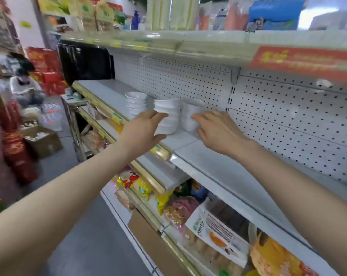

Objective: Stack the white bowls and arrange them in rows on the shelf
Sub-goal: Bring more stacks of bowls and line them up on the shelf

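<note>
Flanking three white bowl stacks (167, 116) on white shop shelf (218, 168), pegboard (188, 80) behind: left hand (143, 129), right hand (218, 130), both spread wide, empty; red label (306, 58) unreadable.

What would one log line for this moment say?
left hand open at middle stack | right hand open at right stack | shelf

Three stacks of white bowls, two bare hands

Far stack of glossy white bowls (135, 103), middle stack (167, 116), near stack (190, 114); bowls per stack too blurred to count. Left hand (142, 128), right hand (220, 132).
</note>
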The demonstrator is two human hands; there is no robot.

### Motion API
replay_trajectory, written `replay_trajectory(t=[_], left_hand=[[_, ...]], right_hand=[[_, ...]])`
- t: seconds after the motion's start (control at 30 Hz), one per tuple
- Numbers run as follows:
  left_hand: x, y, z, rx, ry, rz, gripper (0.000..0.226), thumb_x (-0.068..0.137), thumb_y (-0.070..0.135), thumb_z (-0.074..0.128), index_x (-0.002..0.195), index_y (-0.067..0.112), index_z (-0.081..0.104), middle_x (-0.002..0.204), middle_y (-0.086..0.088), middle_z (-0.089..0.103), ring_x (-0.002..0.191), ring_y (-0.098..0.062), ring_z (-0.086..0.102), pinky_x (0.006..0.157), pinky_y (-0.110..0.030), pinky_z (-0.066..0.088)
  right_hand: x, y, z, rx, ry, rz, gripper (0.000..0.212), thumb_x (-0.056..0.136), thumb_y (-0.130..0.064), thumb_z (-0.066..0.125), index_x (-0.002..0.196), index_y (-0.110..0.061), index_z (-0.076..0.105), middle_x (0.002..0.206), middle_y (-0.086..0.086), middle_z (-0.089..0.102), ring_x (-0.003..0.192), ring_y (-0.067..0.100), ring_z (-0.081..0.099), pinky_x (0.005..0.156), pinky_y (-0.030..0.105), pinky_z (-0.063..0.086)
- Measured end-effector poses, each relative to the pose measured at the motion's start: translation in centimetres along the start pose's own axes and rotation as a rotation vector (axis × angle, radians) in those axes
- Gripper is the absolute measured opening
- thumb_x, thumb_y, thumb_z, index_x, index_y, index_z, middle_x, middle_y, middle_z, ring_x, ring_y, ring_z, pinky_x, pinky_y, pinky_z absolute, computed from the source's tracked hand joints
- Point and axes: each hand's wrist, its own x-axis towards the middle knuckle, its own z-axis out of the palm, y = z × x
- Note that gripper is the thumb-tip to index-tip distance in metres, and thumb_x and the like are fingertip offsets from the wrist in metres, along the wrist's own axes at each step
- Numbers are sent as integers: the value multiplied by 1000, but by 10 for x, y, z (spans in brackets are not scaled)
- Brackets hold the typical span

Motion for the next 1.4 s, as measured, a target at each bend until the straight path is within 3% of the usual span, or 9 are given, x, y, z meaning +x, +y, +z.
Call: replay_trajectory(t=[0.23, 0.47, 0.6, 0.67, 0.8, 0.97, 1.4], left_hand=[[0, -81, 9, 16, -13, -76, 66, 86, 45, 68, 143, 22, 43, 130, -3, 55, 113, -29, 55, 84, -46, 53], [35, -116, 55, -40, -22, -51, 66, 85, 47, 68, 142, 22, 44, 131, -1, 55, 114, -27, 55, 86, -42, 52], [79, -130, 73, -80, 9, -9, 65, 87, 47, 65, 142, 20, 45, 134, -1, 54, 120, -27, 52, 92, -41, 49], [104, -135, 78, -115, 60, 36, 61, 88, 48, 63, 140, 19, 48, 131, -2, 56, 117, -27, 54, 88, -41, 51], [146, -141, 87, -189, 143, 114, 58, 92, 53, 53, 138, 17, 50, 129, -3, 57, 113, -26, 56, 89, -39, 51], [164, -141, 110, -256, 120, 137, 66, 92, 64, 35, 137, 17, 51, 130, -5, 56, 117, -25, 54, 92, -40, 50], [158, -127, 134, -312, 114, 235, 64, 91, 56, 48, 137, 11, 50, 132, -9, 51, 117, -29, 52, 97, -41, 47]], right_hand=[[72, -38, 30, 40, -16, 57, 46, 98, -31, 43, 142, -18, 43, 134, 9, 58, 122, 32, 50, 101, 45, 39], [122, -20, 58, 44, 42, 173, 43, 97, -29, 43, 138, -18, 45, 131, 11, 59, 112, 34, 54, 95, 45, 41], [152, 8, 68, 58, 50, 239, 44, 99, -26, 37, 142, -19, 42, 135, 11, 56, 118, 33, 51, 100, 44, 36], [168, 27, 71, 61, 65, 283, 43, 100, -26, 35, 143, -20, 42, 136, 11, 56, 118, 33, 52, 100, 44, 36], [192, 61, 85, -18, 133, 313, 38, 100, -24, 38, 135, -16, 50, 119, 13, 65, 103, 35, 59, 88, 43, 43], [195, 71, 107, 2, 92, 385, 38, 100, -24, 38, 135, -16, 51, 116, 13, 67, 99, 35, 61, 85, 41, 43], [170, 71, 126, 23, -22, 503, 37, 100, -27, 38, 134, -17, 51, 117, 12, 66, 102, 35, 62, 89, 43, 45]])
